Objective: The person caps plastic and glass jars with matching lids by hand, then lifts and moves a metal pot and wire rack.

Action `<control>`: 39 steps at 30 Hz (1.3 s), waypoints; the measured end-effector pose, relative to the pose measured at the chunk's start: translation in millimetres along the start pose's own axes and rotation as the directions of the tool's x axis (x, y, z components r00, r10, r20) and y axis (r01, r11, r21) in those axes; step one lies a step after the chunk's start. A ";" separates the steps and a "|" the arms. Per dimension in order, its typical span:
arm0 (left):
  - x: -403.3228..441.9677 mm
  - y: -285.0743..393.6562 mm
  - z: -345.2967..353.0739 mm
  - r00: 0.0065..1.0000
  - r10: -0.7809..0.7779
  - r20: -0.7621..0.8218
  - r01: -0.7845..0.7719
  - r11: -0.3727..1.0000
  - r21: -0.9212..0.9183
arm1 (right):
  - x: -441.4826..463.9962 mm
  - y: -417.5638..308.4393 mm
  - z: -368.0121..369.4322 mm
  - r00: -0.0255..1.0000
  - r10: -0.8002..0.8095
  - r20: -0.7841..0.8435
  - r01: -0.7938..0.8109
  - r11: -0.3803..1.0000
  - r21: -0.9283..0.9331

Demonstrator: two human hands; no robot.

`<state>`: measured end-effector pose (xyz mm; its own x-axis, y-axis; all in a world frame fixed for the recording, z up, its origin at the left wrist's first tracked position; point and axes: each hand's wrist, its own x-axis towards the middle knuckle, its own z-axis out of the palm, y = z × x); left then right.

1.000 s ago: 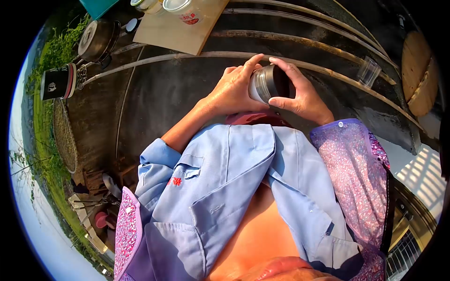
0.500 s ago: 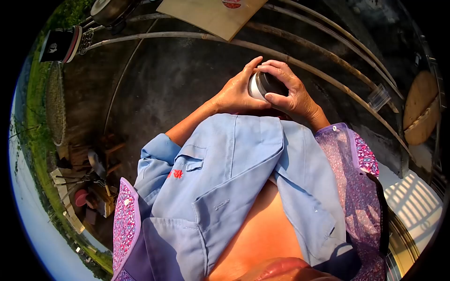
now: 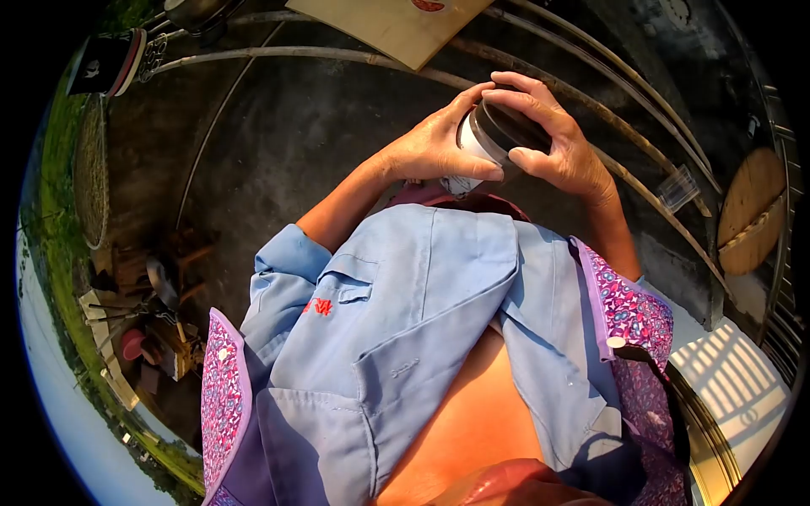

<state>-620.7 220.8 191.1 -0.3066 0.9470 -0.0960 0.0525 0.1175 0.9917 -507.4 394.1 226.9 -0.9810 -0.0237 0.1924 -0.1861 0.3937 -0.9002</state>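
Observation:
A white jar (image 3: 471, 145) with printed markings low on its side is held in front of my chest, tilted. My left hand (image 3: 429, 145) is closed round its white body, thumb toward me. A wide dark lid (image 3: 504, 125) covers its top. My right hand (image 3: 567, 145) curves over that lid, with the fingers at the far rim and the thumb at the near one. Whether the lid sits tight or loose I cannot tell. The fingers hide part of the jar.
Long bamboo poles (image 3: 337, 54) arc across the far side. Beyond them lies a pale board (image 3: 388, 29). To the right are a clear plastic box (image 3: 677, 188) and a round wooden lid (image 3: 753, 211). A black container (image 3: 99, 63) stands far left, above a woven tray (image 3: 91, 177).
The right hand has spread wider over the lid and moved up and right. The jar has shifted slightly right, and more of its white side shows below the left hand.

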 end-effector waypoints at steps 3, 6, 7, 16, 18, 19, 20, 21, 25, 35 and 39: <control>-7.5 2.5 18.6 0.992 -0.097 -0.076 0.097 0.995 0.003 | -6.7 1.7 7.2 0.996 0.088 -0.031 -0.091 0.990 -0.110; -11.2 -2.7 19.5 0.994 -0.106 -0.027 0.105 0.994 -0.025 | -11.9 5.1 19.2 0.991 0.101 -0.084 -0.111 0.985 -0.133; -11.9 -5.7 19.6 0.999 -0.048 -0.006 0.048 0.999 0.004 | -13.6 7.5 20.3 0.989 0.114 -0.098 -0.123 0.987 -0.098; 16.5 -33.6 6.3 0.960 0.071 0.272 0.083 0.852 -0.517 | -4.9 14.1 -3.5 0.976 -0.097 -0.193 0.181 0.856 0.485; 14.2 -32.5 10.9 0.961 0.095 0.259 0.088 0.786 -0.612 | 0.6 9.9 -15.8 0.959 -0.120 -0.258 0.235 0.844 0.481; 14.0 -35.4 12.1 0.970 0.088 0.225 0.057 0.822 -0.567 | 0.2 7.3 -18.4 0.969 -0.073 -0.235 0.169 0.892 0.419; 14.4 -36.6 13.3 0.977 0.085 0.194 0.029 0.853 -0.521 | -0.4 8.2 -17.8 0.968 -0.073 -0.239 0.170 0.894 0.416; 14.4 -33.7 12.6 0.976 0.088 0.199 0.029 0.853 -0.522 | -1.7 10.0 -16.1 0.981 -0.064 -0.181 0.119 0.941 0.316; 12.1 -13.9 9.5 0.972 0.040 0.230 0.056 0.917 -0.395 | -4.0 5.4 -6.7 0.999 0.021 -0.035 -0.013 0.974 0.226; 6.2 7.1 16.4 0.980 0.062 0.191 -0.006 0.960 -0.281 | -4.1 -6.8 -21.5 0.987 -0.149 0.054 0.143 0.985 0.092; 7.1 4.7 16.3 0.979 0.029 0.200 0.021 0.970 -0.243 | -4.3 -9.6 -20.7 0.990 -0.120 0.072 0.115 0.991 0.066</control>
<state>-607.1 233.0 193.6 -0.1085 0.9907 -0.0824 -0.1865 0.0611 0.9805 -500.3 409.5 242.9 -0.9530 -0.1372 0.2702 -0.3011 0.3272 -0.8957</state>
